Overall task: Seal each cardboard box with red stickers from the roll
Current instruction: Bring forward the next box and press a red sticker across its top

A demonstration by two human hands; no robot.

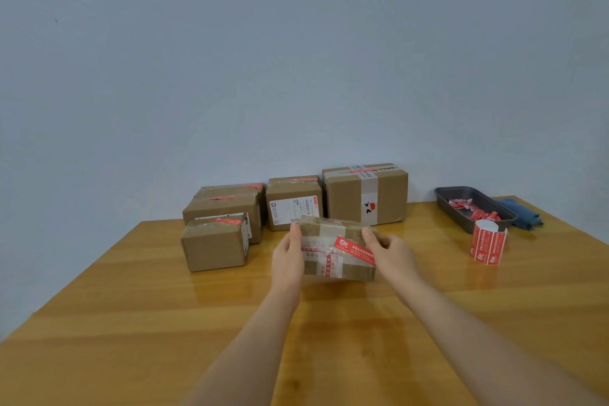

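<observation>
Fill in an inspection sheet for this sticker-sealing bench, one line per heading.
Surface: glossy yellow wooden table.
Job's things: taped brown cardboard box with a red rectangular sticker across its top; five brown boxes behind, all stickered; red-and-white sticker roll standing upright at right.
Clutter: dark grey metal tray holding red scraps; folded blue cloth beside it.
Grippers: left hand and right hand hold the box by its ends, fingers curled round it.
Cables: nothing seen.
Surroundings: plain pale blue wall.

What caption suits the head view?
Both hands, left hand and right hand, hold a stickered box above the table.
</observation>
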